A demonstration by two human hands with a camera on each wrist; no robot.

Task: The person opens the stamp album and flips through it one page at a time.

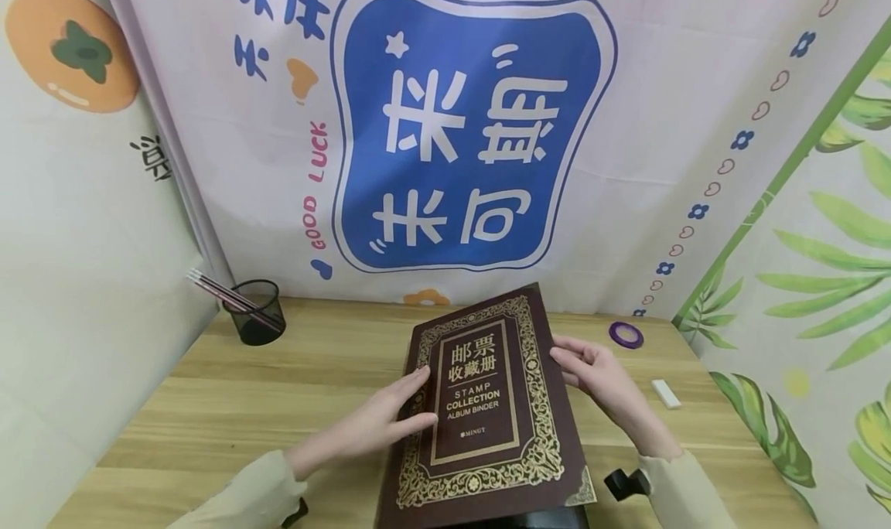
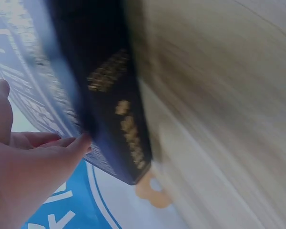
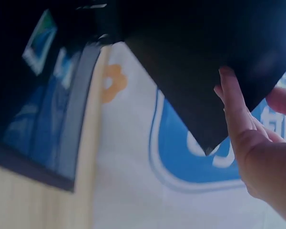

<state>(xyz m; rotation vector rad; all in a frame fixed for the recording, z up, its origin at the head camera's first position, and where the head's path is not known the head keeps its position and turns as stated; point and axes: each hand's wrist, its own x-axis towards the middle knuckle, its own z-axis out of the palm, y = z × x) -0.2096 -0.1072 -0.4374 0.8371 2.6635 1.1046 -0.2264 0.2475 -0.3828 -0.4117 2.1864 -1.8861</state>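
A dark maroon stamp album [image 1: 480, 448] with gold ornament and lettering lies on the table, its front cover raised at a slant on the right side. My right hand [image 1: 602, 374] holds that cover's right edge, thumb on the outside and fingers behind it. My left hand [image 1: 365, 421] rests on the cover's left part with fingers fairly straight. In the right wrist view, the dark inside of the cover [image 3: 181, 67] stands away from a black page where a small stamp [image 3: 40, 40] shows. The left wrist view shows the album's spine [image 2: 117, 109] with gold lettering.
A black mesh pen holder [image 1: 259, 324] with several pencils [image 1: 226, 293] stands at the back left. To the right lie a purple roll of tape [image 1: 626, 335] and a white eraser [image 1: 666, 394]. A printed cloth [image 1: 626, 227] hangs behind the wooden table [image 1: 306, 374].
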